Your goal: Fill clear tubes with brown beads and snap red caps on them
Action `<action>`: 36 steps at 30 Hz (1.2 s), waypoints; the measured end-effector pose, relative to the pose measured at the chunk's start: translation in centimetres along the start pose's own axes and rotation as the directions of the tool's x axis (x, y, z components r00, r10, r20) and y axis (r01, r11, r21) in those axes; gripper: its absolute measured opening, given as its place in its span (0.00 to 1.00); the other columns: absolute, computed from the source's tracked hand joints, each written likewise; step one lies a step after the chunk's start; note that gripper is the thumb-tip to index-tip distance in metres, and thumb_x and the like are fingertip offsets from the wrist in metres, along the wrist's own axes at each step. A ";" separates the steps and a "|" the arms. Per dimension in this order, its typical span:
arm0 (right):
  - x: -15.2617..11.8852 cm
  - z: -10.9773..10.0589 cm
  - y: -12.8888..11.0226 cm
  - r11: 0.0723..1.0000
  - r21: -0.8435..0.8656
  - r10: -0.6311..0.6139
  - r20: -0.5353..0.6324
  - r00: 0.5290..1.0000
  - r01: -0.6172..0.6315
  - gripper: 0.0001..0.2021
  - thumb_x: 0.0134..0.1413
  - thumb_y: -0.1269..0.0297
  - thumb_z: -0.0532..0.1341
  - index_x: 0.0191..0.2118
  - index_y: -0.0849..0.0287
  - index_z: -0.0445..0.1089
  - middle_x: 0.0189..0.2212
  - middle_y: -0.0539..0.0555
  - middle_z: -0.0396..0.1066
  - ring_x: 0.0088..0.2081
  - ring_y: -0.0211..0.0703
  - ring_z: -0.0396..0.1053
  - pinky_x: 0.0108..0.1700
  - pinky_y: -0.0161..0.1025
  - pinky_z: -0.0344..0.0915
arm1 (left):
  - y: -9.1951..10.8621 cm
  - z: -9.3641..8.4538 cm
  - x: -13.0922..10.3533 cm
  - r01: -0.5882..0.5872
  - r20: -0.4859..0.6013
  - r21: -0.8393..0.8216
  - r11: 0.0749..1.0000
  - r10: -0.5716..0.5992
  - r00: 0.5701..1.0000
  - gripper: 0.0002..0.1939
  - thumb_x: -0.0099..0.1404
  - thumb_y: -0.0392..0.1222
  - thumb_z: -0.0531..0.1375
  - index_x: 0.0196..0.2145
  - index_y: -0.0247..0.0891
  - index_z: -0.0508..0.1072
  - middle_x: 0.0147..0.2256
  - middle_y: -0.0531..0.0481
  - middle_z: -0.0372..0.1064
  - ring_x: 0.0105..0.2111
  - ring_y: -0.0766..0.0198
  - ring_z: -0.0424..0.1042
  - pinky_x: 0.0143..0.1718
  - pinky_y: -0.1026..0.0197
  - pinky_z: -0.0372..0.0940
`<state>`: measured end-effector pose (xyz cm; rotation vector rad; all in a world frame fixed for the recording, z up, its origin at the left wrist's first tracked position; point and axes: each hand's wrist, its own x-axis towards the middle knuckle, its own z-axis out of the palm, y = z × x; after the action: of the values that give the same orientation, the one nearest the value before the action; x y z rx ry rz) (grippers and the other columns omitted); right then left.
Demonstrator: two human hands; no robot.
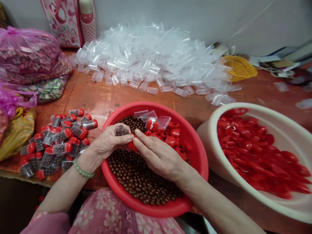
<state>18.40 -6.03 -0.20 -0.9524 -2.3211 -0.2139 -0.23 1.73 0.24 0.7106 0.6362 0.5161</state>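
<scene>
Over a red basin (204, 172), my left hand (103, 144) grips a small clear plastic container (122, 130) with brown balls inside. My right hand (162, 159) pinches a red cap (132, 145) at the container's near end, fingertips touching those of the left. Fingers partly hide the cap, so I cannot tell how far it is on. Loose brown balls (148, 187) fill much of the basin beneath. Red caps (173, 141) and a few clear containers (164, 122) lie on the basin's far right side.
Filled, red-capped containers (60, 138) are heaped at left, beside plastic bags (29, 53). A large pile of clear containers (156, 55) runs along the wall, with a yellow basket (241, 68) at its right. The white tub (207, 139) at right holds red caps (251, 149).
</scene>
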 end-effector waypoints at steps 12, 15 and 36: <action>1.7 -0.2 0.4 0.997 0.008 -0.077 -0.045 0.996 0.078 0.12 0.61 0.76 0.53 0.47 0.63 0.67 0.39 0.60 0.76 0.40 0.45 0.74 0.41 0.42 0.75 | -0.2 0.2 0.1 -0.101 0.028 0.125 0.987 0.098 0.995 0.20 0.49 0.46 0.72 0.32 0.32 0.69 0.29 0.56 0.64 0.28 0.74 0.63 0.31 0.68 0.58; 1.4 -0.2 0.1 0.948 0.205 0.266 -0.095 0.959 -0.243 0.08 0.63 0.70 0.54 0.47 0.59 0.65 0.36 0.57 0.74 0.37 0.43 0.73 0.38 0.40 0.74 | -0.1 0.2 -0.3 -0.020 0.082 0.147 0.989 0.008 0.997 0.20 0.54 0.49 0.69 0.36 0.34 0.68 0.30 0.53 0.69 0.29 0.70 0.69 0.31 0.66 0.63; 2.5 -0.6 1.4 0.545 0.576 0.664 0.148 0.733 -0.610 0.08 0.55 0.67 0.63 0.42 0.54 0.76 0.35 0.52 0.79 0.37 0.42 0.76 0.41 0.41 0.74 | 0.1 0.5 -0.6 0.044 0.159 0.301 0.953 -0.095 0.983 0.15 0.56 0.46 0.67 0.34 0.33 0.69 0.26 0.53 0.69 0.25 0.71 0.67 0.30 0.66 0.63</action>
<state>18.25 -3.83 1.70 -1.3253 -1.6114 0.7333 -0.35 1.21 0.86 1.0013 0.5793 0.2910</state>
